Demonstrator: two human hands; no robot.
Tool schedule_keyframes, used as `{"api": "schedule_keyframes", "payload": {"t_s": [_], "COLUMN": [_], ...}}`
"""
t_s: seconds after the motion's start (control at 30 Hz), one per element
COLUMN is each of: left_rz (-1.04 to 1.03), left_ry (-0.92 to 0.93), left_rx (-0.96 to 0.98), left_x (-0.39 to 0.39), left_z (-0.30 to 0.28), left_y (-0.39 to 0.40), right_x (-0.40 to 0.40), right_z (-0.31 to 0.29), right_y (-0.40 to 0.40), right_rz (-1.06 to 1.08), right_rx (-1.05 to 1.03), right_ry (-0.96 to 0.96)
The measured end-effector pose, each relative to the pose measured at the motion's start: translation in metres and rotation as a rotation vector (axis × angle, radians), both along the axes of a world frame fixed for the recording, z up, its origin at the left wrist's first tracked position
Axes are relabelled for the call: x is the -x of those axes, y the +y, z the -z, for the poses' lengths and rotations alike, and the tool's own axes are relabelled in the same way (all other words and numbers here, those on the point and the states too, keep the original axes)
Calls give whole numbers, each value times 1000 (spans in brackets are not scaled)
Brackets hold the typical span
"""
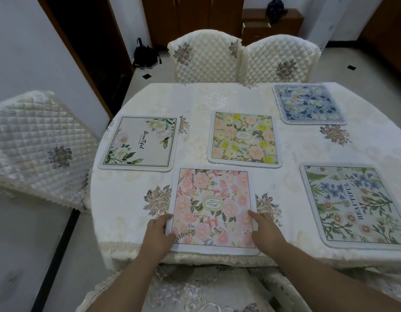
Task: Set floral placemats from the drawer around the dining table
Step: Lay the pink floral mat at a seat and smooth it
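A pink floral placemat (212,206) lies flat at the near edge of the dining table (291,154). My left hand (158,233) grips its left edge, thumb on top. My right hand (266,227) rests on its right side with a finger stretched onto the mat. Several other placemats lie on the cream tablecloth: a white one with green leaves (140,143) at the left, a yellow and pink one (244,139) in the middle, a blue one (308,104) at the far right, and a daisy and blue flower one (357,204) at the near right.
Two quilted cream chairs (206,57) (282,61) stand at the table's far side, another (35,145) at the left, and one seat (195,289) just below me. A wooden cabinet with an open drawer (257,25) stands at the back wall. A black bag (144,55) sits on the floor.
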State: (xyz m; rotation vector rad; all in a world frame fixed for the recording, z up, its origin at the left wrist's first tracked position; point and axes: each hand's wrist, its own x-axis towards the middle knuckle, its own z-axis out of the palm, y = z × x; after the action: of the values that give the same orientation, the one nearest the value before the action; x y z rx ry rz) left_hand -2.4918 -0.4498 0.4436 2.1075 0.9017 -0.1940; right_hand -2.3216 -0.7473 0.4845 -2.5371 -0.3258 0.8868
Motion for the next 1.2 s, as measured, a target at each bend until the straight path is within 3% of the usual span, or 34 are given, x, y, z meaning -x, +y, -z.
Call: {"api": "schedule_keyframes", "payload": {"t_s": [0.1, 0.17, 0.3, 0.47, 0.63, 0.87, 1.03, 1.2], "left_rz": [49, 217, 533, 553, 568, 568, 579, 506], "left_ry": [5, 23, 177, 301, 329, 325, 318, 227], "left_rx": [-229, -424, -415, -420, -430, -419, -407, -499], "left_x": [-3, -6, -9, -3, -5, -4, -2, -18], "left_z": [-7, -8, 4, 5, 2, -1, -3, -14], "left_y": [-9, -14, -29, -35, -34, -33, -34, -57], "right_x": [-3, -4, -2, 17, 53, 61, 41, 36], "right_z": [2, 4, 5, 6, 21, 39, 39, 42], "right_y": [-1, -2, 2, 24, 59, 38, -7, -11], "right_rz": [-6, 0, 27, -177, -501, -557, -476, -482], "right_rx": [-1, -2, 31, 76, 53, 81, 141, 175], "right_ry": [-4, -6, -70, -273, -265, -298, -289, -276]}}
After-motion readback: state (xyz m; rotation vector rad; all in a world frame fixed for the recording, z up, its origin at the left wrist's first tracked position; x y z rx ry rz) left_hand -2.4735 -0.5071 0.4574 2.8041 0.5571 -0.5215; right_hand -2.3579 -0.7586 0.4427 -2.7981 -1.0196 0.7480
